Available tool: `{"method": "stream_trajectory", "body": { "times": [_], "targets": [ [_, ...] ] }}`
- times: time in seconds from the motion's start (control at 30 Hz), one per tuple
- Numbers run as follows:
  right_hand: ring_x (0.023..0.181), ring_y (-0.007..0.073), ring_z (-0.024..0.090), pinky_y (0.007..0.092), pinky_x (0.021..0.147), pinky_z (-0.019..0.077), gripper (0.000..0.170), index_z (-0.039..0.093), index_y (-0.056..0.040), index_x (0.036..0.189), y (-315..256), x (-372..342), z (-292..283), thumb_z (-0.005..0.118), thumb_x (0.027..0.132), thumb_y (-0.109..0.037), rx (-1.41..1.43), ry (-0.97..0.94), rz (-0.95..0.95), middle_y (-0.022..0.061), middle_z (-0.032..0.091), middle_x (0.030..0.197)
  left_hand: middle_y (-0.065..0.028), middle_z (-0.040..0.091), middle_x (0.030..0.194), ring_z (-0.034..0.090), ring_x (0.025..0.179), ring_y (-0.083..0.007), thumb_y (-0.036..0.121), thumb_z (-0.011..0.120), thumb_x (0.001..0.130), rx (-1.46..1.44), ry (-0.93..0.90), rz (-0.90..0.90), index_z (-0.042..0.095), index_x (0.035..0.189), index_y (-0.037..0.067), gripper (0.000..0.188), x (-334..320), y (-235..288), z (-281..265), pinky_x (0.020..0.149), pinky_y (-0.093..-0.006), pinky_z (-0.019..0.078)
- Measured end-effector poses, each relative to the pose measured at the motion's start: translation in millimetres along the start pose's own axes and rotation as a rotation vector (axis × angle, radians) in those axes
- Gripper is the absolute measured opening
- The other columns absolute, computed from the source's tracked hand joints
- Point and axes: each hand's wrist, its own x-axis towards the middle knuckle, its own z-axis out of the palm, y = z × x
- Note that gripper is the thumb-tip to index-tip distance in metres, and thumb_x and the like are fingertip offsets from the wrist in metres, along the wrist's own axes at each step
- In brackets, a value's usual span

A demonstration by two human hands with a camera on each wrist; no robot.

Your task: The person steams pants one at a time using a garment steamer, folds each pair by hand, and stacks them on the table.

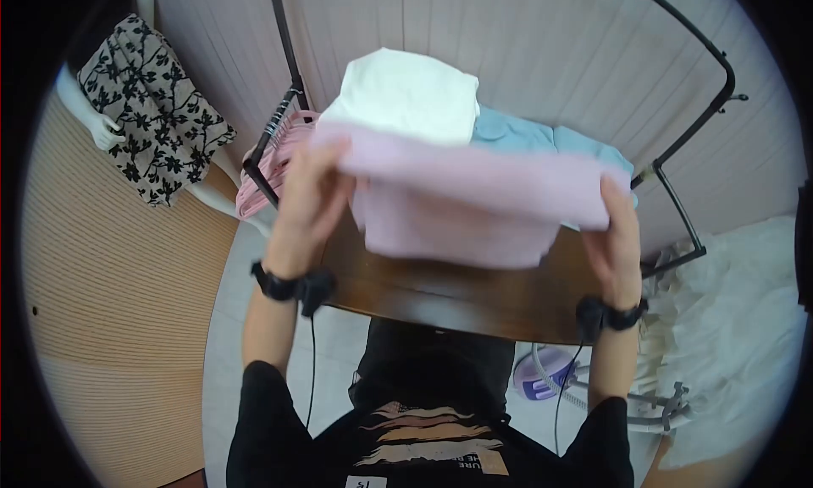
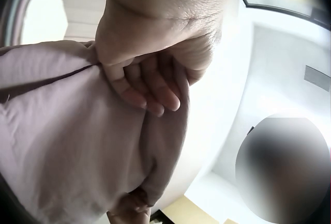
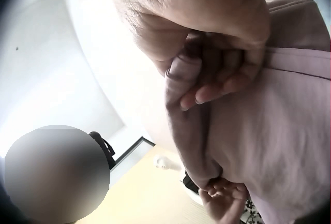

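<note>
A folded pink cloth garment (image 1: 474, 192) hangs between both hands above the brown table (image 1: 423, 297), blurred by motion in the head view. My left hand (image 1: 315, 196) grips its left end, and my right hand (image 1: 616, 242) grips the right end. In the left wrist view, the curled fingers (image 2: 150, 87) hold a gathered edge of the pink fabric (image 2: 77, 141). The right wrist view has the fingers (image 3: 222, 87) curled round the opposite edge of the fabric (image 3: 279, 131). A lower layer of the cloth drops below the stretched top edge.
Behind the pink cloth lie a white folded garment (image 1: 406, 94) and light blue folded garments (image 1: 517, 132). A black rack frame (image 1: 284, 39) stands around the table, with pink hangers (image 1: 271, 162) at left. A mannequin in a floral skirt (image 1: 157, 107) is far left; a purple garment steamer (image 1: 542, 374) sits below right.
</note>
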Motion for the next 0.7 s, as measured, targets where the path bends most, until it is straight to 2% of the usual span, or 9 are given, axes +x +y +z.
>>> {"method": "stream_trajectory", "body": {
  "times": [0.07,0.13,0.23,0.27,0.33,0.47,0.53,0.67,0.7],
  "targets": [
    [0.116,0.0197,0.065,0.0365,0.099,0.0515,0.033,0.062,0.0012,0.13,-17.2,60.2,27.1,0.059,0.108,-0.023,-0.03,-0.139,-0.138,0.0083,0.068,0.126,-0.0119,0.073,0.107,0.068,0.1,-0.0196,0.016,0.062,0.101,0.227,-0.077,0.172,0.069,0.114,-0.004,0.025,56.0,39.0,7.8,0.085,-0.0358,0.054],
    [0.1,0.0157,0.068,0.0322,0.091,0.0528,0.031,0.069,0.0034,0.111,-30.0,103.0,67.6,0.067,0.104,-0.027,-0.217,-0.111,-0.349,0.0088,0.072,0.106,-0.0121,0.072,0.112,0.067,0.107,-0.0216,0.017,0.059,0.103,0.216,-0.103,0.301,0.066,0.12,-0.007,0.03,111.5,65.6,-7.0,0.097,-0.0419,0.0527],
    [0.084,0.0147,0.068,0.0295,0.078,0.0539,0.035,0.069,0.0037,0.109,-14.0,164.7,80.1,0.069,0.103,-0.031,-0.231,-0.203,-0.318,0.0091,0.072,0.099,-0.0139,0.071,0.114,0.068,0.108,-0.0229,0.017,0.057,0.104,0.226,0.016,0.298,0.064,0.124,-0.008,0.033,143.3,77.3,-9.6,0.098,-0.0436,0.0561],
    [0.084,0.0147,0.068,0.0295,0.078,0.0539,0.035,0.069,0.0037,0.109,0.2,178.6,81.7,0.069,0.103,-0.031,-0.229,-0.209,-0.325,0.0091,0.072,0.099,-0.0139,0.071,0.114,0.068,0.108,-0.0229,0.017,0.057,0.104,0.229,0.014,0.306,0.064,0.124,-0.008,0.033,148.2,74.3,-17.6,0.098,-0.0436,0.0561],
    [0.071,0.014,0.065,0.0288,0.065,0.0526,0.039,0.069,0.0038,0.109,43.6,200.1,82.4,0.07,0.101,-0.034,-0.154,-0.126,-0.105,0.0077,0.071,0.092,-0.0165,0.071,0.113,0.07,0.104,-0.0255,0.017,0.057,0.104,0.214,0.188,0.122,0.063,0.123,-0.009,0.033,156.7,49.9,-52.9,0.095,-0.0433,0.0599],
    [0.068,0.0143,0.066,0.0301,0.06,0.0529,0.046,0.067,0.0077,0.111,163.1,194.1,50.4,0.07,0.101,-0.037,-0.256,-0.018,0.23,0.0085,0.071,0.091,-0.0166,0.072,0.098,0.072,0.079,-0.0234,0.02,0.062,0.102,0.294,0.332,-0.198,0.064,0.112,-0.009,0.031,144.4,-30.0,-172.7,0.071,-0.0333,0.0621],
    [0.065,0.0141,0.065,0.0301,0.059,0.0532,0.049,0.066,0.0084,0.113,208.5,178.3,27.9,0.069,0.101,-0.039,-0.411,-0.105,0.379,0.0076,0.072,0.088,-0.0156,0.072,0.09,0.071,0.075,-0.0189,0.023,0.067,0.099,0.469,0.43,-0.439,0.064,0.106,-0.009,0.032,126.6,-60.4,-214.7,0.064,-0.0288,0.0588],
    [0.08,0.0219,0.069,0.036,0.071,0.0568,0.052,0.061,0.0094,0.122,193.6,171.6,19.9,0.069,0.1,-0.038,-0.527,-0.09,0.471,0.0136,0.07,0.1,-0.0161,0.072,0.089,0.071,0.074,-0.0191,0.027,0.07,0.097,0.763,0.408,-0.507,0.062,0.111,-0.007,0.038,110.2,-40.8,-200.1,0.065,-0.0325,0.059],
    [0.092,0.0274,0.067,0.0395,0.08,0.0556,0.055,0.057,0.0094,0.127,189.8,177.2,16.5,0.07,0.099,-0.037,-0.861,0.019,0.145,0.0183,0.066,0.11,-0.0182,0.073,0.096,0.072,0.081,-0.0239,0.028,0.071,0.096,1.079,0.376,-0.272,0.061,0.117,-0.006,0.042,110.2,-33.5,-190.4,0.074,-0.037,0.0594]
  ]
}}
